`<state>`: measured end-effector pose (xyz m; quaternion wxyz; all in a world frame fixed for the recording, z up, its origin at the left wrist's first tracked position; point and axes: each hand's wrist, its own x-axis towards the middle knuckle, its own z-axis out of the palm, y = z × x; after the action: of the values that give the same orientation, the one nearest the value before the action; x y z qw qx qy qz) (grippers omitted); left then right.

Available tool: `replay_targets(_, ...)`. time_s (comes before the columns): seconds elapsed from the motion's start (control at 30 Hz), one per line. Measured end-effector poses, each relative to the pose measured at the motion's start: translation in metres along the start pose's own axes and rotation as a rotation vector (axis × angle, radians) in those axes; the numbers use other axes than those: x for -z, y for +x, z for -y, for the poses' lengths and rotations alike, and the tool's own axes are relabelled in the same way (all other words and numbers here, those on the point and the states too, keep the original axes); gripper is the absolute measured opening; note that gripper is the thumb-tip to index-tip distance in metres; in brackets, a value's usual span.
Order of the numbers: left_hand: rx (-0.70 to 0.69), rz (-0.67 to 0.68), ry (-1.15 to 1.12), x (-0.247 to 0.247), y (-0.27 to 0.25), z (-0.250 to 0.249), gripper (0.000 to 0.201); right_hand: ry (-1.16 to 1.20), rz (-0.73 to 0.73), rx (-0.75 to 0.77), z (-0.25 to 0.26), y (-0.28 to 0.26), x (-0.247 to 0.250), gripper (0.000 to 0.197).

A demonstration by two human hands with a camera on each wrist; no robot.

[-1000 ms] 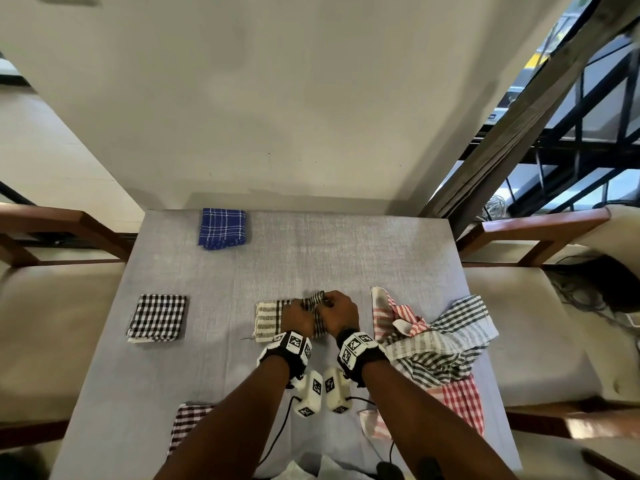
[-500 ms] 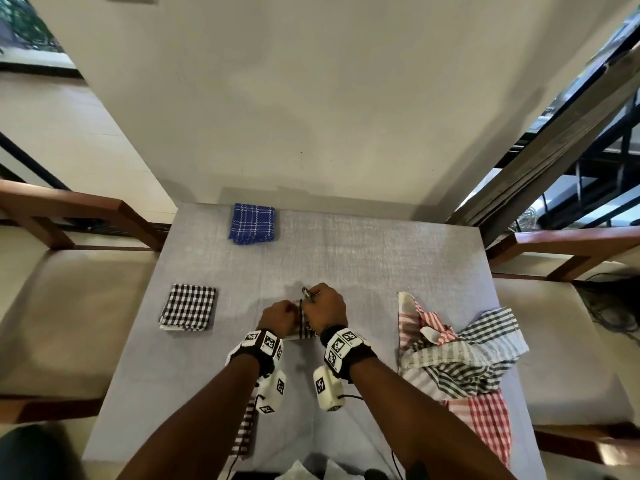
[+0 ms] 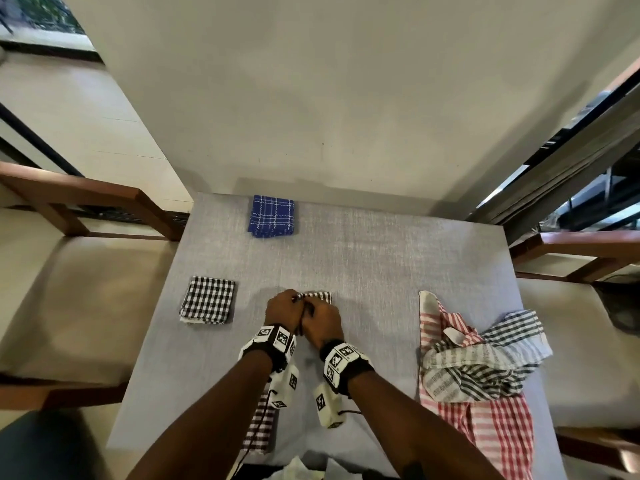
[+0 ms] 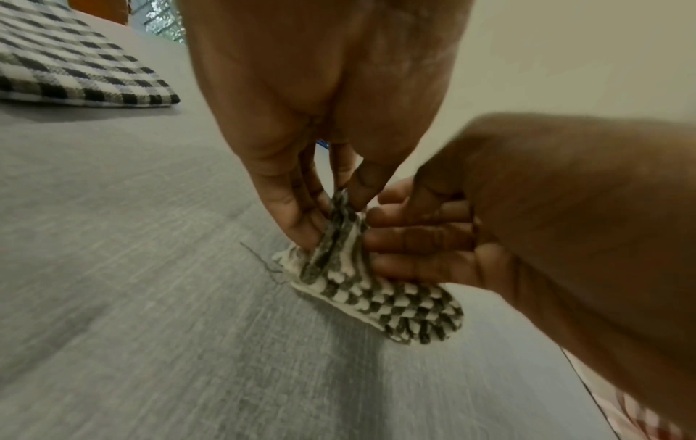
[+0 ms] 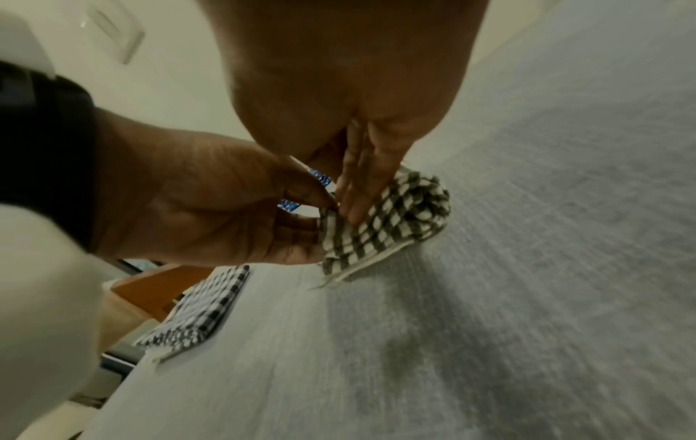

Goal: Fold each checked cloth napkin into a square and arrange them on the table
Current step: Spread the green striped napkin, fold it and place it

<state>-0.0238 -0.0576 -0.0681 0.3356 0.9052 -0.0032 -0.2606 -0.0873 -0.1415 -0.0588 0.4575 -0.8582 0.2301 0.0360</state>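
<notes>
Napkin (image 3: 317, 296) now folded smaller, left hand (image 3: 282, 308) and right hand (image 3: 322, 322) both pinching its edge

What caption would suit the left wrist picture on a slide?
Both hands, left hand and right hand, pinch a grey checked napkin mid-fold on the grey table.

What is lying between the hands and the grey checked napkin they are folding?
Nothing visible. The left hand and right hand both pinch the grey checked napkin directly, above bare table.
</notes>
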Motion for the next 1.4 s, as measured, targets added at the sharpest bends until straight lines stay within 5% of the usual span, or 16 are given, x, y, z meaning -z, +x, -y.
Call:
replay_targets(0.17, -0.014, -0.039, -0.065, -0.004, 0.000, 0.009, 0.019, -0.148, -0.144, 0.168, -0.018, -0.008, 0.006, 0.023)
replay_targets(0.3, -0.037, -0.101, -0.022, -0.008, 0.002, 0.010, 0.022, -0.486, 0.008, 0.360, -0.027, -0.011, 0.001, 0.028)
replay_targets(0.53, -0.047, -0.175, -0.035, -0.012, 0.002, 0.020, 0.025, -0.587, 0.057, 0.349, -0.038, -0.013, -0.011, 0.034)
replay_targets(0.6, -0.112, -0.199, 0.053, -0.012, -0.002, 0.019, 0.032, -0.622, 0.074, 0.316, -0.049, -0.016, -0.015, 0.054)
replay_targets(0.7, -0.390, -0.232, 0.358, -0.013, -0.011, 0.023, 0.048, -0.648, 0.125, 0.316, -0.065, -0.019, -0.017, 0.067)
replay_targets(0.8, -0.627, -0.075, 0.637, -0.024, -0.015, 0.045, 0.066, -0.663, 0.160, 0.318, -0.069, -0.021, -0.015, 0.069)
replay_targets(1.13, -0.684, 0.049, 0.797, -0.012, -0.006, 0.069, 0.059, -0.616, 0.229, 0.427, -0.074, -0.021, 0.012, 0.069)
replay_targets(1.3, -0.716, 0.077, 0.809, -0.009, -0.007, 0.067, 0.061, -0.260, -0.132, 0.242, -0.083, -0.008, 0.020, 0.057)
replay_targets(1.4, -0.738, 0.072, 0.801, -0.004, -0.007, 0.060, 0.062, -0.373, -0.099, 0.324, -0.068, 0.003, 0.014, 0.054)
